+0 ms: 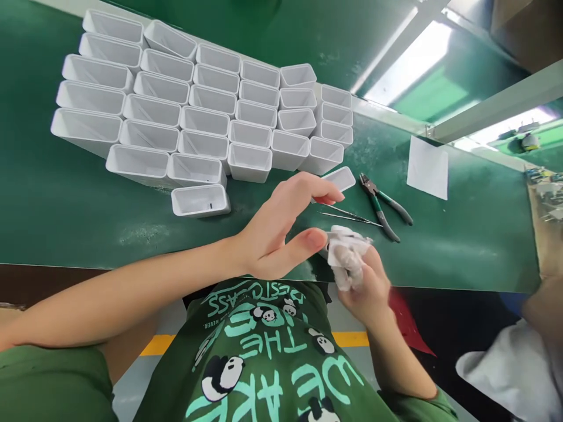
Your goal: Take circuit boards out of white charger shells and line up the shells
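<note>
Smooth, plastic-looking containers (pixel 204 121) are set off by a glossy desk (pixel 479 252), shiny metal tweezers (pixel 372 222) and matt paper (pixel 426 168).

On the green bench (pixel 475 252), white containers (pixel 204 122) are ranged in rows; pliers (pixel 375 192), tweezers (pixel 367 220) and a white sheet (pixel 427 168) are laid rightward.

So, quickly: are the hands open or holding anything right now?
Left hand: open, apparently holding nothing.
Right hand: curled closed, white material about the fingers; any held item can't be identified.
</note>
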The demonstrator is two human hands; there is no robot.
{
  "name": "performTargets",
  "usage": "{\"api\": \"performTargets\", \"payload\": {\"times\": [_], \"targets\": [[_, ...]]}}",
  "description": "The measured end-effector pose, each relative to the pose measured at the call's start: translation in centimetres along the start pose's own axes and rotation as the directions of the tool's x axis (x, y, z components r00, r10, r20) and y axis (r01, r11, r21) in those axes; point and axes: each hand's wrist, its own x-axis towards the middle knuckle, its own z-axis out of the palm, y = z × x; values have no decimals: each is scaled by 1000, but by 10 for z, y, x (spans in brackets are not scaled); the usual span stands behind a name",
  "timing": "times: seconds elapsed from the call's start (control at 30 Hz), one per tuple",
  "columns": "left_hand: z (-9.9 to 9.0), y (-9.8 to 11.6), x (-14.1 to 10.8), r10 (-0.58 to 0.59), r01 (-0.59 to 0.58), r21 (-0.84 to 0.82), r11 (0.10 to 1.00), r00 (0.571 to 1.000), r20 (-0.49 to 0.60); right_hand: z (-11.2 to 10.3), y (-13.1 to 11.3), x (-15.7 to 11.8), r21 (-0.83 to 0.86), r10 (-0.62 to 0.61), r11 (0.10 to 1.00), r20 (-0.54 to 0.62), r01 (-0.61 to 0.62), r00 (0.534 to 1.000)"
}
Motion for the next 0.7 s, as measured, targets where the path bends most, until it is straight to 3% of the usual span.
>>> {"api": "performTargets", "payload": {"times": [0.2, 0.27, 0.3, 0.33, 0.37, 0.4, 0.43, 0.47, 0.53, 0.6, 0.7], "targets": [[0, 1, 1, -25, 24, -43, 999, 1000, -18, 2, 0, 9, 150, -37, 988, 67, 26, 997], [1, 0, 2, 32, -32, -31, 999, 999, 2, 0, -8, 11, 311, 61, 949, -12, -54, 998], [2, 0, 2, 87, -87, -8, 996, 996, 28, 0, -14, 13, 434, 177, 892, -79, -126, 981], [2, 0, 3, 159, -160, 19, 987, 985, 63, 1, -22, 16, 581, 338, 786, -116, -212, 934], [3, 0, 3, 229, -234, 45, 971, 968, 105, 2, -31, 22, 728, 514, 623, -106, -286, 851], [4, 0, 4, 281, -292, 68, 954, 949, 142, 2, -40, 29, 849, 657, 405, -13, -339, 753], [4, 1, 4, 307, -326, 92, 941, 936, 171, 3, -49, 37, 915, 738, 148, 150, -375, 658], [4, 2, 4, 309, -333, 119, 935, 934, 182, 4, -56, 46, 921, 737, -90, 318, -379, 597], [2, 4, 5, 266, -295, 179, 939, 949, 168, 4, -67, 61, 816, 606, -453, 577, -359, 548], [0, 6, 5, 226, -253, 216, 943, 963, 144, 5, -71, 71, 703, 479, -635, 684, -322, 550], [-2, 7, 6, 193, -222, 224, 949, 971, 144, 7, -68, 74, 624, 412, -732, 725, -273, 552]]}}
